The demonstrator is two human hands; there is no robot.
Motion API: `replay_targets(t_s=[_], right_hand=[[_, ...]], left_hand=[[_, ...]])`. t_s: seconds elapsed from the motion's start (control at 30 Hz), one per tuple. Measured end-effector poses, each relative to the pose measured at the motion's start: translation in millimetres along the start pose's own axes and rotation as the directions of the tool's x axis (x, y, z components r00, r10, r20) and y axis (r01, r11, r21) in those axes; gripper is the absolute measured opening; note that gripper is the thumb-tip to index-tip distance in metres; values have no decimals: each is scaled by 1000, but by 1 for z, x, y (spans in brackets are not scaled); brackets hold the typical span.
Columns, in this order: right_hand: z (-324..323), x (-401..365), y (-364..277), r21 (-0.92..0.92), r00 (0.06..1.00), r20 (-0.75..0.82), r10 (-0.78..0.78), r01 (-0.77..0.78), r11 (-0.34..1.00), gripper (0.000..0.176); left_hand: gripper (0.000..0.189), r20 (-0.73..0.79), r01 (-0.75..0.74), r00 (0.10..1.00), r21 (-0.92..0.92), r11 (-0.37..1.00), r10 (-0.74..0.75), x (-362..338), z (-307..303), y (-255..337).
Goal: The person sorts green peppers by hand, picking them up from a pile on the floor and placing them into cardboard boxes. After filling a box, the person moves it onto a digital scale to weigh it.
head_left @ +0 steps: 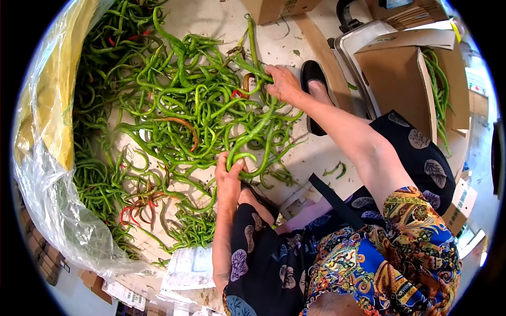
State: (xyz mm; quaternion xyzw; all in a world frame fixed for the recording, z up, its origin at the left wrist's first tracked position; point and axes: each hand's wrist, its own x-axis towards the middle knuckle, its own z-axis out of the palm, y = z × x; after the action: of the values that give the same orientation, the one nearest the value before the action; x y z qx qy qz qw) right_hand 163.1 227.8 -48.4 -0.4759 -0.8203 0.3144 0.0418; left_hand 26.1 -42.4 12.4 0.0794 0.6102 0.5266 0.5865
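Long, thin green chili peppers point(195, 100) lie in a loose, tangled heap in front of me, with a few reddish or brown ones among them. My left hand point(229, 176) is closed around a few long green peppers point(250, 139) at the near side of the heap, and their curled ends stick out past the thumb. At the heap's right edge my right hand point(284, 84) has its fingers bent onto a green pepper point(255, 68); its fingertips are partly hidden. A brown pepper point(182, 124) lies on top of the heap.
Clear and yellow plastic sheeting point(47, 152) borders more peppers at left. A cardboard box point(395, 73) holding green peppers stands at right, beside a pale metal-edged platform point(345, 47). Another box point(276, 8) is at the top. My shoes point(311, 73) rest on the pale floor.
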Motion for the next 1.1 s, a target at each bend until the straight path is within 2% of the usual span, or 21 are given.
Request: replay_targets(t_s=[0.03, 0.1, 0.13, 0.17, 0.23, 0.27, 0.3, 0.37, 0.43, 0.5, 0.53, 0.57, 0.6, 0.67, 0.77, 0.83, 0.9, 0.93, 0.97, 1.03, 1.1], right_hand=[[0, 0, 1, 50, 998, 22, 66, -67, 996, 41], [-1, 4, 2, 143, 979, 73, 189, -198, 970, 37], [-5, 9, 9, 264, 972, 99, 214, -233, 936, 35], [-8, 10, 15, 514, 949, 199, 245, -315, 798, 36], [-55, 2, -11, 596, 883, 357, 303, -466, 655, 35], [-55, 5, 4, 668, 868, 416, 271, -494, 556, 35], [-49, 9, 26, 735, 859, 455, 236, -512, 445, 36], [-73, 2, 23, 740, 837, 476, 269, -546, 391, 35], [-89, -8, 10, 816, 866, 474, 156, -499, 290, 19], [-111, -57, -42, 912, 934, 343, 98, -356, 203, 26], [-105, -54, -38, 846, 936, 332, 114, -349, 403, 29], [-100, -51, -33, 739, 938, 320, 129, -333, 585, 34], [-89, -38, -11, 645, 944, 320, 82, -280, 711, 36], [-104, -47, -36, 608, 919, 377, 112, -337, 719, 41], [-93, -38, -29, 230, 972, 223, 71, -123, 965, 39], [-89, -48, -22, 507, 915, 335, 225, -376, 775, 35], [-87, -59, -13, 640, 860, 433, 270, -505, 579, 35], [-84, -65, -7, 566, 833, 460, 307, -542, 622, 38], [-80, -72, -2, 426, 836, 441, 325, -514, 745, 37], [-50, -83, 15, 7, 890, 424, 170, -191, 982, 36], [-24, -97, 15, -107, 965, 258, 40, -12, 994, 33]], left_hand=[[24, 22, 43, 999, -233, 972, -39, -4, 2, 6], [23, 85, 126, 992, -647, 752, -92, -8, 2, 15], [25, 130, 147, 988, -681, 717, -79, -7, -6, 12], [23, 137, 158, 987, -719, 677, -86, -7, -11, 9], [22, 52, 161, 985, -625, 764, -165, -13, -12, 20], [21, 89, 209, 978, -504, 838, -190, -10, -21, 11], [21, 151, 238, 971, -495, 836, -187, -7, -26, 1], [21, 172, 278, 959, -428, 860, -225, -10, -16, 5], [17, 187, 183, 970, -153, 971, -153, -10, 0, 9], [13, 209, 176, 946, 306, 936, -246, 0, 10, 13], [13, 282, -262, 950, 478, 838, 136, 12, 11, -1], [15, 418, -622, 781, 574, 532, 463, 19, 11, -16], [30, 425, -559, 829, 656, 508, 364, 14, 20, 3], [39, 388, -545, 821, 752, 370, 419, 19, 27, 3], [47, 371, -479, 812, 865, 151, 451, 43, 25, -16], [43, 314, -357, 888, 931, 74, 336, 52, 26, -17], [39, 300, -353, 896, 929, 114, 329, 45, 27, -13], [37, 295, -352, 899, 927, 131, 325, 40, 28, -6], [34, 340, -418, 869, 893, 166, 358, 32, 27, 0], [30, 423, -543, 804, 810, 224, 418, 12, 19, 8], [25, 459, -569, 809, 768, 294, 367, 3, 17, 12]])
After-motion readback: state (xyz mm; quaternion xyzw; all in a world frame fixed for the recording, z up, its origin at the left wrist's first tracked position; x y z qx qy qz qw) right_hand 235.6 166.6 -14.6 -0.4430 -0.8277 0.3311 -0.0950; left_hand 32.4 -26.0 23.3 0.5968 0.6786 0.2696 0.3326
